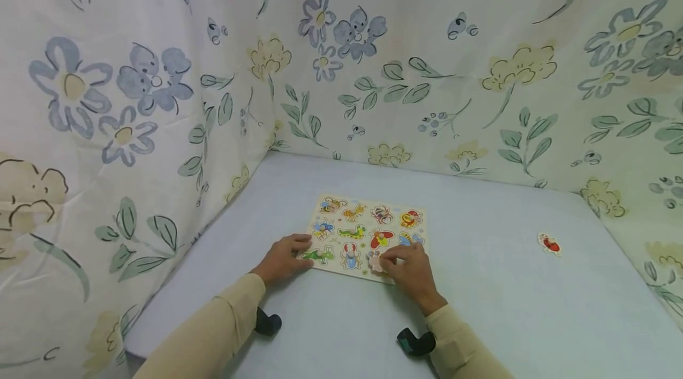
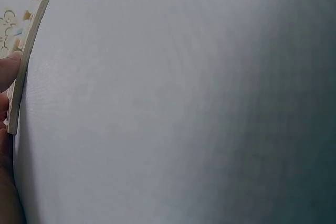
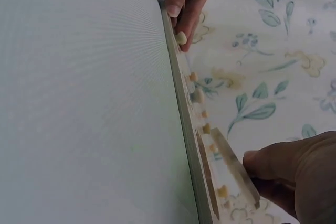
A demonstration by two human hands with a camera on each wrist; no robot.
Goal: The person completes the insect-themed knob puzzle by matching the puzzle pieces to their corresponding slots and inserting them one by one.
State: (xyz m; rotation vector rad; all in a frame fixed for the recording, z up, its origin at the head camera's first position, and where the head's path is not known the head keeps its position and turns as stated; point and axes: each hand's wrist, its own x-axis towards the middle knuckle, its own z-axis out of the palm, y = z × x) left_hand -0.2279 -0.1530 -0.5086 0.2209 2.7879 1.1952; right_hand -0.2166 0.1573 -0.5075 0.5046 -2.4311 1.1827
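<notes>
A wooden insect peg puzzle board point(image 1: 364, 277) lies on the table, with colourful bug pieces such as a green caterpillar point(image 1: 351, 232) in it. My left hand point(image 1: 283, 257) holds the board's near left corner; in the left wrist view its thumb point(image 2: 8, 71) lies against the edge. My right hand point(image 1: 411, 272) pinches a pale pink puzzle piece point(image 1: 376, 261) over the near right part of the board. Seen from the right wrist, that piece point(image 3: 236, 169) is tilted above the board surface, its knob hidden by the fingers.
A red ladybird piece point(image 1: 549, 244) lies apart on the white tabletop point(image 1: 491, 296), off to the right. Floral curtains point(image 1: 373, 100) hang behind the table and at both sides. Dark wrist devices point(image 1: 416, 342) are worn below both hands.
</notes>
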